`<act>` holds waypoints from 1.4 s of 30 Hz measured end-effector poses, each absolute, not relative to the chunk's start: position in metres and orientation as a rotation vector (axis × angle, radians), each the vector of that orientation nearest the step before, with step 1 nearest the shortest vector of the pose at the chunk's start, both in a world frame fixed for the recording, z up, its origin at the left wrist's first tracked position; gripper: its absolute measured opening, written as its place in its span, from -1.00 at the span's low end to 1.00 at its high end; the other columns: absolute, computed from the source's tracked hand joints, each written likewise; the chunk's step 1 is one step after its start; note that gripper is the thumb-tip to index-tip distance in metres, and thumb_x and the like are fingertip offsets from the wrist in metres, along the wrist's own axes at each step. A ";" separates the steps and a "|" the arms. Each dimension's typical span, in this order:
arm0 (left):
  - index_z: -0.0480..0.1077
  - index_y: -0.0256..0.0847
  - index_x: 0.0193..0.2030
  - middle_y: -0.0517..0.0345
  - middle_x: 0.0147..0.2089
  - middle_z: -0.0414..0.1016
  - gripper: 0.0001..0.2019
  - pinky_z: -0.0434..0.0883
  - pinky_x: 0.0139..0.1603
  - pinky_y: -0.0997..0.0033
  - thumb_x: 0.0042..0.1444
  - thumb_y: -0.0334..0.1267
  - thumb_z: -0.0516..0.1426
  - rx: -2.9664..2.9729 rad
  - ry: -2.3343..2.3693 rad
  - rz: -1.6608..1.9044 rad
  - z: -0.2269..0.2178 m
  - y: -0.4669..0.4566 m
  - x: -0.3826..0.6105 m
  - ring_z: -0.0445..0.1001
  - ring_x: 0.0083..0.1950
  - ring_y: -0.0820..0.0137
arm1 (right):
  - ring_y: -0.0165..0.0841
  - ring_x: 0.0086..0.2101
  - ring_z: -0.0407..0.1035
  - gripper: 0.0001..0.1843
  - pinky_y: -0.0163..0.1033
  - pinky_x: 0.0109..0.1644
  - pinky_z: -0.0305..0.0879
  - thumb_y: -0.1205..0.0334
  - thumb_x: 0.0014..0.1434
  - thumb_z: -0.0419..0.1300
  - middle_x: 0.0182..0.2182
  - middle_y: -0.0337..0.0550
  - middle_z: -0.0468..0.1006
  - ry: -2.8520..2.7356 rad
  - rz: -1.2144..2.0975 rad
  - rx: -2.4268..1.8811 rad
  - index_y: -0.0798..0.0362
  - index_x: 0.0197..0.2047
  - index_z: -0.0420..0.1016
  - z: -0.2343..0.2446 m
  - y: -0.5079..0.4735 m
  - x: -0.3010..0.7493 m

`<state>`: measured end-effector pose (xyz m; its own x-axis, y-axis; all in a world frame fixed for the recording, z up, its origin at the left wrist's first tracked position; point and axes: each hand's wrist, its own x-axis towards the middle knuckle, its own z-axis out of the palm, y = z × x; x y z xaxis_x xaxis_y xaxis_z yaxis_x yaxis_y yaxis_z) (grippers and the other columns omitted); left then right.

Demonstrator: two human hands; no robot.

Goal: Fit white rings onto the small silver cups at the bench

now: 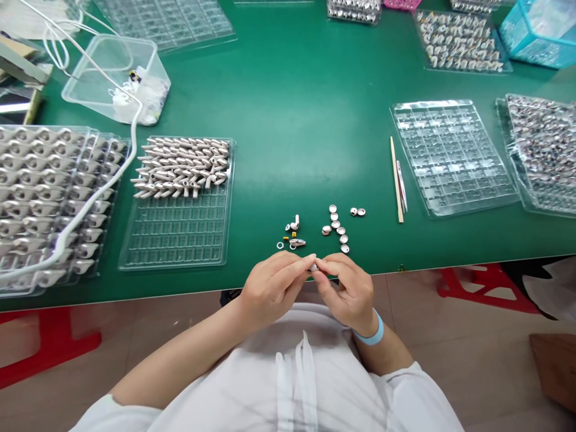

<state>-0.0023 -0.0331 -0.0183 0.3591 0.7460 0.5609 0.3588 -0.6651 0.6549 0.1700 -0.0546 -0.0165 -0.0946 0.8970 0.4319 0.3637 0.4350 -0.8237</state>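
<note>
Just over the table's front edge, my left hand (pixel 275 281) and my right hand (pixel 345 289) meet, both with fingers closed in a pinch. Between their fingertips is a small silvery earbud part (pixel 313 268), mostly covered by the fingers. A line of round silvery caps (pixel 335 225) lies beyond my right hand, with another pair of caps (pixel 357 212) off to the right. Beyond my left hand are a stemmed earbud shell (pixel 295 223), a silvery stem-like piece (pixel 297 242), a white ring (pixel 279 245) and tiny yellow pieces (pixel 294 234).
To the left stand a partly filled tray (pixel 175 234) of earbud shells, stacked trays (pixel 40 198), a white cable (pixel 101 195) and a clear tub (pixel 112 60). A wooden stick (pixel 396 180), tweezers (pixel 401 186), a clear tray (pixel 454 156) and a filled tray (pixel 542 150) are on the right.
</note>
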 end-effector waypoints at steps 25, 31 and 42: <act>0.41 -0.21 0.10 0.03 -0.19 0.60 -0.65 0.52 -0.20 0.39 0.20 -0.53 0.14 2.227 0.995 1.278 -0.024 -0.028 -0.004 0.57 -0.19 0.37 | -0.32 -0.21 0.47 -0.73 -0.19 -0.12 0.47 0.38 0.33 0.10 -0.21 -0.05 0.59 -1.739 0.853 -1.153 0.06 0.06 0.49 -0.011 -0.048 0.168; 0.35 -0.13 0.21 0.02 -0.18 0.59 -0.57 0.50 -0.23 0.39 0.23 -0.52 0.10 2.253 0.958 1.247 -0.025 -0.029 -0.007 0.55 -0.19 0.36 | -0.30 -0.21 0.47 -0.74 -0.17 -0.14 0.47 0.38 0.32 0.10 -0.21 -0.04 0.58 -1.782 0.790 -1.147 0.05 0.04 0.48 -0.012 -0.048 0.168; 0.39 -0.19 0.15 0.04 -0.19 0.61 -0.64 0.54 -0.18 0.38 0.23 -0.51 0.11 2.206 0.983 1.253 -0.023 -0.031 -0.004 0.58 -0.20 0.38 | -0.31 -0.26 0.47 -0.69 -0.20 -0.21 0.47 0.42 0.29 0.12 -0.24 -0.06 0.58 -1.822 0.666 -1.129 0.03 0.06 0.48 -0.010 -0.048 0.172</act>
<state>-0.0040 -0.0307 -0.0233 0.3447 0.7484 0.5667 0.3726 -0.6631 0.6492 0.1723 -0.0480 -0.0099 -0.2132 0.8950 0.3918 0.4316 0.4460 -0.7841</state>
